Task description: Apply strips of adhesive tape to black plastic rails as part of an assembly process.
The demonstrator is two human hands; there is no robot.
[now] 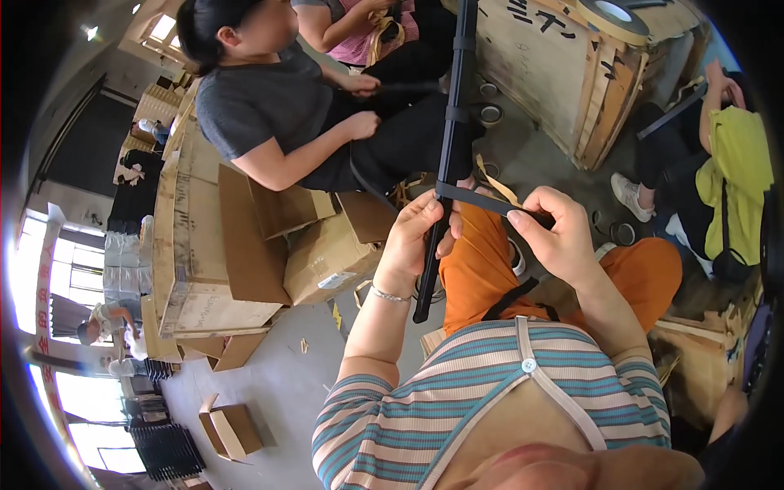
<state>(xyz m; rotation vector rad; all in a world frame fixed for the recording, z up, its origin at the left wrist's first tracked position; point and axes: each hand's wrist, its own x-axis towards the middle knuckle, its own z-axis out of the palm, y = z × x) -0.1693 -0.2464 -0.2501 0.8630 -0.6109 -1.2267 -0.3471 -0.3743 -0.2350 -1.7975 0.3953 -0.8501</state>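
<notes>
A long black bar (454, 122) stands nearly upright in front of me, with black bands wrapped around it at intervals. My left hand (415, 237) grips the bar low down. My right hand (554, 229) pinches the end of a black strip of tape (482, 198) that runs from the bar out to the right. My knees in orange trousers (490, 261) are below the hands. A black strap lies across my lap.
A person in a grey shirt (269, 106) sits opposite, hands on another black piece. A wooden crate (572, 73) with a tape roll (612, 18) on top stands at the right. Cardboard boxes (327, 257) lie at left. A person in yellow (739, 163) sits far right.
</notes>
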